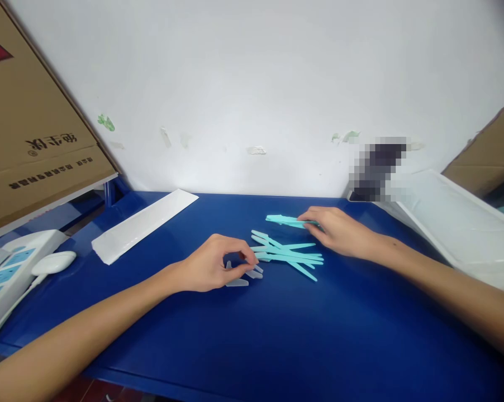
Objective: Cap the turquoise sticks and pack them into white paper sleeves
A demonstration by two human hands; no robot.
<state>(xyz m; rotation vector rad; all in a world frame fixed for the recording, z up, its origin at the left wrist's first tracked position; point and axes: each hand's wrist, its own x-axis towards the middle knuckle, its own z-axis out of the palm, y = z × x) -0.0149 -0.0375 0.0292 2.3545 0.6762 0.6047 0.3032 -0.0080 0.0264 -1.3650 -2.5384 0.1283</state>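
My right hand (pixel 333 229) is closed around the handles of a small bundle of turquoise eyebrow razors (pixel 282 219), held just above the blue table with their heads pointing left. Below it, several more turquoise razors (pixel 291 254) lie crossed in a loose pile, with pale covers on some heads. My left hand (pixel 218 262) has thumb and forefinger pinched at the left end of this pile; whether anything is between the fingertips is not clear. Under and beside that hand lie several clear plastic caps (pixel 237 282), partly hidden by the fingers.
A white paper strip (pixel 145 226) lies at the back left of the blue table (pixel 277 340). On the left are a white power strip (pixel 21 262) with a plug and a large cardboard box (pixel 38 111). A translucent white tray (pixel 457 223) stands at the right, near a pixelated dark object (pixel 378 170).
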